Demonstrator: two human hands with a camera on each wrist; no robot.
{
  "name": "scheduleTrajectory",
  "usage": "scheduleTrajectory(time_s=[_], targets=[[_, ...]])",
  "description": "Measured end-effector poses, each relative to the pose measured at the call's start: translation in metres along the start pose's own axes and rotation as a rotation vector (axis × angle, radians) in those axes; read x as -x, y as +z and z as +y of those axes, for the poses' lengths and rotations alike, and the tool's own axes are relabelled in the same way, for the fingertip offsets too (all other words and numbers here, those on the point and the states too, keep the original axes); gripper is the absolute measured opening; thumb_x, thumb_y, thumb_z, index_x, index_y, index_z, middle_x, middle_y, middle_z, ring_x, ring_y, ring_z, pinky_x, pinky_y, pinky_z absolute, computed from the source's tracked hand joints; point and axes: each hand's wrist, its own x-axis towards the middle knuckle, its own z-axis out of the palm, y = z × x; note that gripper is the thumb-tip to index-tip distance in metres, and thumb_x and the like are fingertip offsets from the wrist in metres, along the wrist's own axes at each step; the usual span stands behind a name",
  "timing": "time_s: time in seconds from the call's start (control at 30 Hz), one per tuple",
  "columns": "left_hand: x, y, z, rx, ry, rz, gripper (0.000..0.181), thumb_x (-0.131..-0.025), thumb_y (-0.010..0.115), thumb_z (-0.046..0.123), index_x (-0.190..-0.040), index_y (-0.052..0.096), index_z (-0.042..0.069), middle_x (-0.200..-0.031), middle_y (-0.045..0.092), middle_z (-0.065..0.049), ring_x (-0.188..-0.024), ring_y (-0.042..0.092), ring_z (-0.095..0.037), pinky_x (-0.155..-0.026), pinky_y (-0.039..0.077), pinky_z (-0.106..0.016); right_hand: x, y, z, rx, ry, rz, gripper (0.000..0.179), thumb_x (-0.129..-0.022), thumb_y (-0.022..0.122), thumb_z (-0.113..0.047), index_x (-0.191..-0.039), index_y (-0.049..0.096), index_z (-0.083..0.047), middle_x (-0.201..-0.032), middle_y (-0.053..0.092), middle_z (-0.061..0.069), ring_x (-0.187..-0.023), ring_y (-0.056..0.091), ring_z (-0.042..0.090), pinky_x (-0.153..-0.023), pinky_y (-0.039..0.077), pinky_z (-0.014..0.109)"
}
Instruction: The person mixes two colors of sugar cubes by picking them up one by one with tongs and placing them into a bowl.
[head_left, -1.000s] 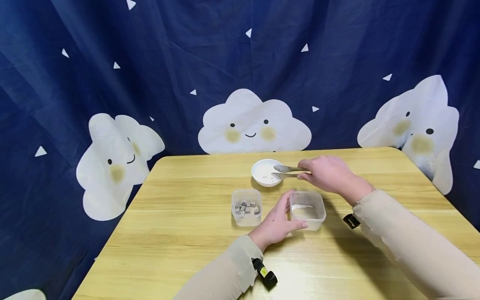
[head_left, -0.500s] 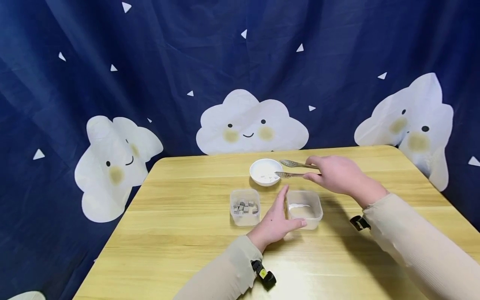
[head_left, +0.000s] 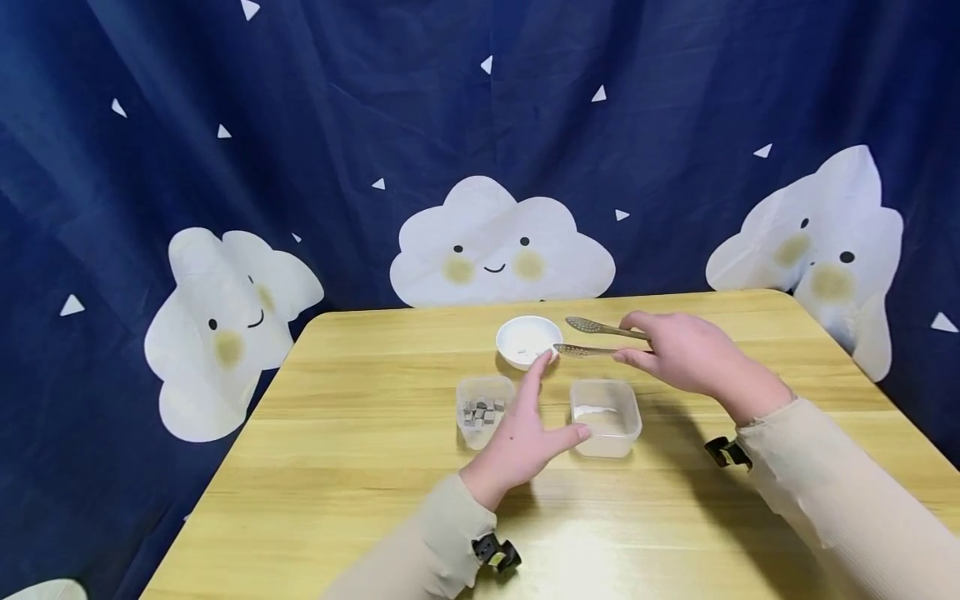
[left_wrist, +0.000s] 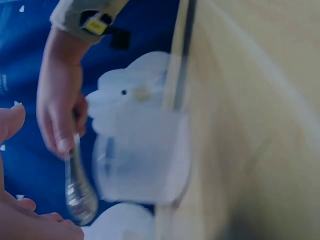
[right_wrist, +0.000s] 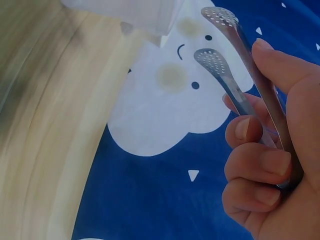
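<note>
My right hand grips metal tongs with perforated tips. In the right wrist view the tongs' two tips stand apart with nothing between them, fingers curled round the arms. In the head view the tips lie at the right side of a white bowl holding small pale pieces. My left hand, thumb and forefinger spread and holding nothing, is between two clear plastic containers. The right-hand container has something white inside. The left-hand container, partly behind my hand, holds several grey cubes.
Everything stands on a light wooden table. Behind its far edge hangs a dark blue curtain with white clouds and triangles. In the left wrist view, one container stands close to the left hand.
My left hand has come off the right-hand container and moved left toward the other one. The tongs have drawn back right from over the bowl, and their tips have spread apart.
</note>
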Motion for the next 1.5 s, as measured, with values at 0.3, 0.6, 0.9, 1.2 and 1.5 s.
scheduleTrajectory(time_s=[0.3,0.6,0.9,1.2,1.5], targets=[[0.006,-0.06,-0.021,-0.153,0.032,0.108,0.109,-0.08,0.085,0.043,-0.161,0.012,0.04,-0.166,0.016,0.009,-0.15,0.02,-0.021,-0.117,0.022,-0.058,-0.002,0.005,-0.009,-0.008,-0.025,0.001,0.041,-0.093,0.071,-0.044,-0.121,0.064,-0.014,-0.067,0.056,-0.009,-0.064,0.056,0.015,-0.064,0.051,0.049],[0.006,-0.093,-0.075,0.013,-0.118,0.083,0.101,-0.085,0.083,0.027,-0.161,0.017,0.034,-0.165,0.02,0.005,-0.151,0.019,-0.026,-0.121,0.019,-0.049,-0.004,0.006,-0.027,-0.028,-0.076,0.01,0.038,-0.093,0.072,-0.041,-0.12,0.067,-0.015,-0.068,0.054,-0.011,-0.062,0.052,0.011,-0.061,0.049,0.042],[0.011,-0.097,-0.096,0.259,-0.098,-0.098,0.106,-0.083,0.08,0.006,-0.163,0.012,0.019,-0.165,0.021,-0.01,-0.131,0.049,-0.035,-0.111,0.039,-0.049,-0.009,0.016,-0.048,-0.065,-0.161,0.02,0.034,-0.093,0.073,-0.04,-0.119,0.07,-0.017,-0.067,0.05,-0.015,-0.061,0.048,0.007,-0.061,0.046,0.037],[0.009,-0.093,-0.097,0.325,-0.091,-0.119,0.101,-0.083,0.079,0.0,-0.159,0.016,0.023,-0.156,0.036,-0.009,-0.128,0.053,-0.035,-0.106,0.046,-0.041,-0.016,0.028,-0.072,-0.052,-0.235,0.03,0.03,-0.093,0.073,-0.039,-0.117,0.074,-0.022,-0.072,0.057,-0.017,-0.064,0.052,0.005,-0.061,0.048,0.035],[0.009,-0.094,-0.094,0.299,-0.106,-0.11,0.099,-0.083,0.079,0.002,-0.159,0.017,0.022,-0.152,0.04,-0.009,-0.13,0.052,-0.03,-0.111,0.04,-0.044,-0.03,0.044,-0.099,0.034,-0.239,-0.013,0.025,-0.091,0.075,-0.043,-0.108,0.074,-0.025,-0.087,0.07,-0.009,-0.073,0.064,0.014,-0.059,0.052,0.042]])
